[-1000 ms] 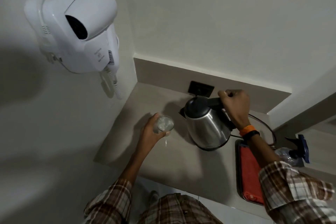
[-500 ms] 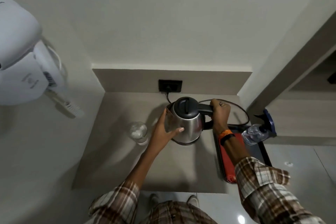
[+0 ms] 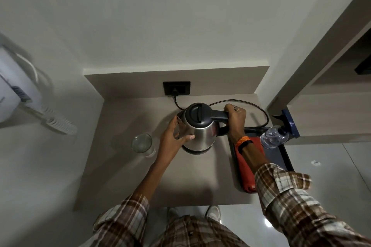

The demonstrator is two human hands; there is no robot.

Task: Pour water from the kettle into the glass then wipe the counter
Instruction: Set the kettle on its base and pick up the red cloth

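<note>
Fingers of the right hand [image 3: 235,121] curl shut around the black handle of the brushed-steel electric kettle with a black lid [image 3: 197,126]; the left hand [image 3: 173,138], fingers spread and unclenched, lies flat against the kettle's steel side near the spout. Head view, change since a second ago: the left hand has let go of the small clear drinking glass [image 3: 142,144], which a second ago it held up by the spout, and which now stands alone on the beige counter [image 3: 124,176], just left of the kettle. The kettle sits upright on its base, cord [image 3: 253,106] running to the black wall socket [image 3: 176,88]. Likely reading: the pour is done or pausing, and wiping comes next. Around: a red folded cloth [image 3: 248,168] in a dark tray [image 3: 285,158] under the right forearm, with a clear spray bottle with a blue trigger [image 3: 278,136] beside it. The kettle and glass occupy the surface to be wiped; a white wall-mounted dryer [image 3: 12,98] hangs at left, clear of the work.
</note>
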